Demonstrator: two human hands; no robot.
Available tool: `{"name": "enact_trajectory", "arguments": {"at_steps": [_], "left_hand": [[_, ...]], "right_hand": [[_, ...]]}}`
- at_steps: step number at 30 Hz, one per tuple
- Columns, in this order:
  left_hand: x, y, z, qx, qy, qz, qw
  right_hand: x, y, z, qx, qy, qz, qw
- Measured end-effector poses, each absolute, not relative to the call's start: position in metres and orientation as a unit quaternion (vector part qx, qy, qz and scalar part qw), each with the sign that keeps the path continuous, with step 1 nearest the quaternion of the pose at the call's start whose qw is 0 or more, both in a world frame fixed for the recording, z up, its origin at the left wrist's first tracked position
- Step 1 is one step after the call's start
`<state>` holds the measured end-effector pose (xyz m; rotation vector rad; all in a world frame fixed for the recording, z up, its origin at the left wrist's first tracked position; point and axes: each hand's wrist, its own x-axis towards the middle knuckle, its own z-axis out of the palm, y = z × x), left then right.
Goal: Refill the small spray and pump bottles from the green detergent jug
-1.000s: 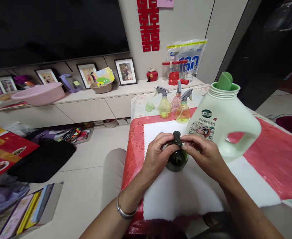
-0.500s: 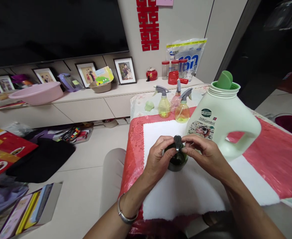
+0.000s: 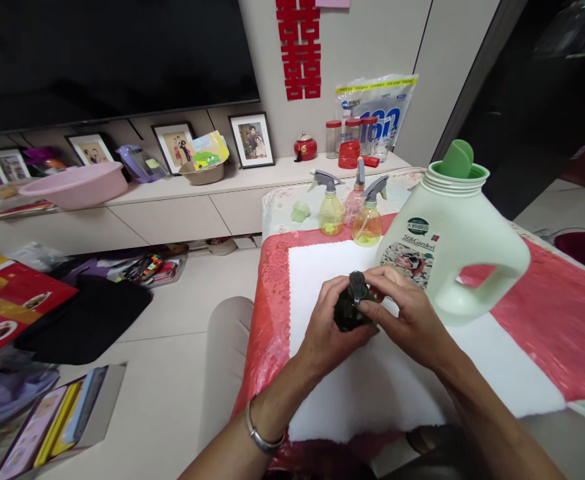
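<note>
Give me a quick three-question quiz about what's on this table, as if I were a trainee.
1. True or false: both hands are on the dark green spray bottle.
2. How many small spray bottles stand behind the white cloth?
3. What stands right of the hands: A) a pink basin, B) a pale green jug?

Key: 1 true: left hand and right hand grip it. 2 three. 3 B.

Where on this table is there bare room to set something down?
Free: the white cloth near the table edge, below both hands, and the red tablecloth right of the detergent jug. Crowded: the far end, where three spray bottles stand close together behind the dark green bottle.
</note>
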<state>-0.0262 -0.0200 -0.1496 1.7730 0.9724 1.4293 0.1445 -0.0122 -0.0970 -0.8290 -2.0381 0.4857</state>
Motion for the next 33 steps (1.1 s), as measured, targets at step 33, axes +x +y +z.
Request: {"name": "enact_trajectory", "arguments": {"at_steps": [33], "left_hand": [[-0.017,-0.025,-0.165,0.692,0.384,0.543,0.281]], "right_hand": [[0.15,-0.018,-0.087,-0.35,-0.855,0.107,0.368]]}}
